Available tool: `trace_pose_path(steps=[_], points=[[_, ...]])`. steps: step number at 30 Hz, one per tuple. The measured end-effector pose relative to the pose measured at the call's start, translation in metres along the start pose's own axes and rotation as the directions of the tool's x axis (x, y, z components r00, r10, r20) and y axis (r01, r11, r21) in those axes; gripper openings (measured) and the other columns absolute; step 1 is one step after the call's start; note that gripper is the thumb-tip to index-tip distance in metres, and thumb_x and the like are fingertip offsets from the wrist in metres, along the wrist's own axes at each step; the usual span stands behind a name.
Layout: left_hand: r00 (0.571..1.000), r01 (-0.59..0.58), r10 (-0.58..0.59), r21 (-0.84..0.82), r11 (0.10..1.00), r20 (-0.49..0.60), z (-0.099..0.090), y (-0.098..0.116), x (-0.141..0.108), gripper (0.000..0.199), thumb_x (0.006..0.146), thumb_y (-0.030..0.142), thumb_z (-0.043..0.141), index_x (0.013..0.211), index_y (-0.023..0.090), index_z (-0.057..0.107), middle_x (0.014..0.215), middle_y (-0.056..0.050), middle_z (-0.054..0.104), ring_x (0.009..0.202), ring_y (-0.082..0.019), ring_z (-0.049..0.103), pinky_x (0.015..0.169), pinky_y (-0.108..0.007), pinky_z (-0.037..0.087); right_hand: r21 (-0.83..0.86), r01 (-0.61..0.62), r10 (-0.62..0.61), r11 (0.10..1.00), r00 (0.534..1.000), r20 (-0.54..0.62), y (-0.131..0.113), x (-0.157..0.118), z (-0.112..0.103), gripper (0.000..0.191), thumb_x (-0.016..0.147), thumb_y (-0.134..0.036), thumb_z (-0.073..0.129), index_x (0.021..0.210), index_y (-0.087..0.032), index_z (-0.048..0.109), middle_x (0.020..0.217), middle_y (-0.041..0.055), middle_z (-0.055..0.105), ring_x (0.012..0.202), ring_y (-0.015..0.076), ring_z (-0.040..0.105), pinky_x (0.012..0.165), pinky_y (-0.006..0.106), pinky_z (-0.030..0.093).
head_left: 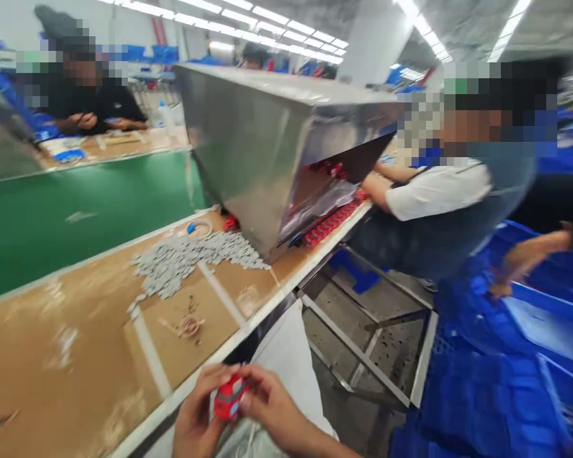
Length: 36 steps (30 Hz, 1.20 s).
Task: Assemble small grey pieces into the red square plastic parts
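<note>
A small red toy car (229, 395) with grey and pale blue parts is held between my two hands, just past the table's front edge and over my lap. My left hand (199, 407) has its fingers closed round the car's left side. From the right, my right hand (273, 404) pinches the car with thumb and fingers. On the brown table (76, 318) lies a wide heap of small grey pieces (172, 262), with a roll of tape (200, 229) behind it. Nearer to me a small coil (190, 326) rests on a cardboard sheet.
A large metal hood (253, 146) stands on the table, with rows of red parts (332, 222) at its opening. A person (439, 191) works there on the right. Blue crates (487, 394) are stacked at lower right. Behind the green belt (90, 216) another person (100, 102) sits.
</note>
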<state>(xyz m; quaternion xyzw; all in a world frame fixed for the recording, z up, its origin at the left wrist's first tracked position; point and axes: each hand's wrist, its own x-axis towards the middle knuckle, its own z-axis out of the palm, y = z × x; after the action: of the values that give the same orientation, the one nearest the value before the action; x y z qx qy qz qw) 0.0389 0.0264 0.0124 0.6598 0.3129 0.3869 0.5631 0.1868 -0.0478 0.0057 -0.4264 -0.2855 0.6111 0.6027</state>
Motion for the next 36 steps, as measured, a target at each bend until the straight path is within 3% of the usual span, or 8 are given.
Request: trace_pose_path(steps=[3,8,14,25,30,36], points=[[0.998,-0.068,0.068,-0.033,0.997,-0.004,0.011,0.000,-0.005,0.023,0.094,0.041,0.070,0.115,0.033,0.071,0.121,-0.008,0.078,0.120,-0.027,0.068,0.101,-0.041,0.057,-0.042,0.037,-0.040,0.998,0.995,-0.093,-0.016,-0.008,0.001,0.050,0.083,-0.058,0.079,0.117,-0.022,0.069,0.116,0.0113,0.073,0.107,0.0234,0.070,0.098,0.039,0.056],[0.991,0.050,-0.053,0.028,0.998,0.119,0.010,0.019,0.002,0.034,0.091,0.041,0.074,0.120,0.025,0.070,0.139,-0.016,0.067,0.130,-0.031,0.062,0.113,-0.047,0.047,-0.169,0.104,-0.120,0.980,0.989,-0.087,-0.026,-0.001,-0.011,0.045,0.085,-0.051,0.079,0.119,-0.023,0.068,0.114,0.0087,0.067,0.101,0.0210,0.070,0.089,0.033,0.060],[0.996,0.079,-0.081,0.060,0.995,0.031,0.014,0.042,0.013,0.009,0.093,0.022,0.065,0.099,0.022,0.072,0.120,-0.012,0.074,0.110,-0.024,0.069,0.096,-0.034,0.052,-0.360,0.275,-0.287,0.892,0.958,0.020,-0.040,0.006,-0.017,0.034,0.091,-0.038,0.076,0.123,-0.029,0.071,0.111,0.0061,0.060,0.104,0.0174,0.066,0.091,0.028,0.058],[1.000,0.029,-0.029,0.048,0.998,-0.002,0.011,0.049,0.023,0.008,0.087,0.017,0.068,0.084,0.022,0.072,0.099,-0.006,0.070,0.095,-0.019,0.068,0.087,-0.029,0.053,-0.514,0.374,-0.356,0.771,0.924,0.139,-0.045,0.011,-0.019,0.034,0.096,-0.044,0.067,0.126,-0.027,0.069,0.110,0.0096,0.063,0.101,0.0209,0.066,0.085,0.030,0.059],[0.999,0.033,-0.033,0.051,0.998,0.011,0.010,0.052,0.022,0.012,0.084,0.014,0.069,0.075,0.021,0.069,0.097,-0.004,0.067,0.093,-0.018,0.068,0.086,-0.028,0.052,-0.593,0.441,-0.432,0.674,0.886,0.168,-0.046,0.008,-0.019,0.031,0.098,-0.037,0.066,0.127,-0.028,0.069,0.109,0.0092,0.065,0.101,0.0214,0.065,0.086,0.031,0.058],[0.995,0.088,-0.090,0.053,0.995,0.049,0.006,0.054,0.024,0.009,0.088,0.018,0.069,0.081,0.021,0.072,0.101,-0.005,0.069,0.097,-0.019,0.069,0.090,-0.030,0.052,-0.575,0.423,-0.407,0.701,0.898,0.165,-0.046,0.009,-0.019,0.032,0.099,-0.036,0.065,0.130,-0.028,0.067,0.113,0.0098,0.063,0.104,0.0211,0.066,0.086,0.030,0.059]])
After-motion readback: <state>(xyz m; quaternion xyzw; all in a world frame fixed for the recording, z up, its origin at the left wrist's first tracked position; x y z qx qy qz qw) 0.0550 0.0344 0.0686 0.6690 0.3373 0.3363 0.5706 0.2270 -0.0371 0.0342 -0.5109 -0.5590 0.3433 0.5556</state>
